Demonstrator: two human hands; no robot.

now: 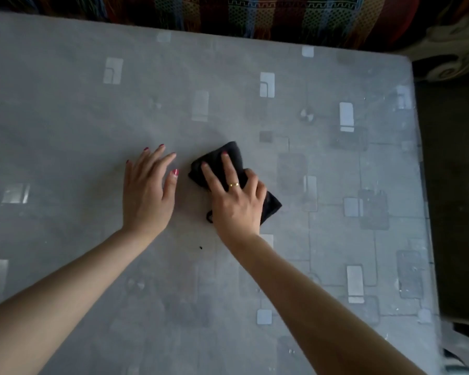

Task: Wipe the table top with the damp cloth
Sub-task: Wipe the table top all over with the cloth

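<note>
Grey patterned covering spreads across the worktop (65,117). At its middle lies the black cloth (234,158), pressed down by the right hand (236,201) with fingers spread. Just beside it, the left hand (146,190) rests flat, holding nothing.

Table top (65,104): smooth grey covering w/ slight sheen, looks like plastic/vinyl sheet; printed pattern of pale squares & thin lines, some squares catch light almost silvery, rest fairly matt. Few small specks on it. Cloth (233,155): black, soft fabric, matt, no shine, folded/bunched, a thin loop at its near edge. Ring (234,184) on right hand (236,201): yellow metal, glossy. Nails of left hand (146,190): red polish, glossy, thumb nail reflects light. Beyond far edge, woven textile (282,12): multi-colour stripes, coarse-looking weave, matt. Far right corner, pale carved scroll piece (455,55): hard, dull finish, material unclear.
</note>
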